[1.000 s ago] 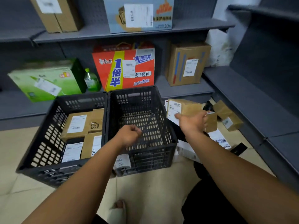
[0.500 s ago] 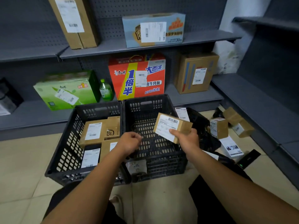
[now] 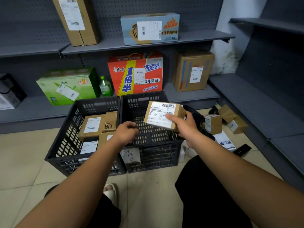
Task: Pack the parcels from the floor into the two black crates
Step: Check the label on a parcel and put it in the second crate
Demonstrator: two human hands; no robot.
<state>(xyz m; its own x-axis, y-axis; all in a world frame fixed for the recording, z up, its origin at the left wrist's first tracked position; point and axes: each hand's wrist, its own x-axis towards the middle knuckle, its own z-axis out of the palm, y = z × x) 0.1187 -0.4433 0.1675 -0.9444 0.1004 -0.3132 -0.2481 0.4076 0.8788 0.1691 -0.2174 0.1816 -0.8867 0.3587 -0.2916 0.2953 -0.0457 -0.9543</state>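
Note:
Two black crates stand side by side on the floor. The left crate (image 3: 62,134) holds several brown parcels with white labels. The right crate (image 3: 158,153) shows only its bare mesh bottom. My right hand (image 3: 185,125) grips a small brown parcel (image 3: 162,115), label up, above the right crate's right half. My left hand (image 3: 125,133) hovers over the wall between the crates, fingers curled with nothing in them. More small parcels (image 3: 213,123) lie on the floor to the right of the crates.
Grey shelves run behind and along the right. On them sit a green carton (image 3: 65,87), a green bottle (image 3: 105,86), a red noodle box (image 3: 136,73), brown boxes (image 3: 193,71) and a blue box (image 3: 149,28). A black phone-like object (image 3: 241,149) lies on the tiles.
My right hand has lifted the small parcel from the floor pile and carried it left, over the right crate. My left hand has barely moved.

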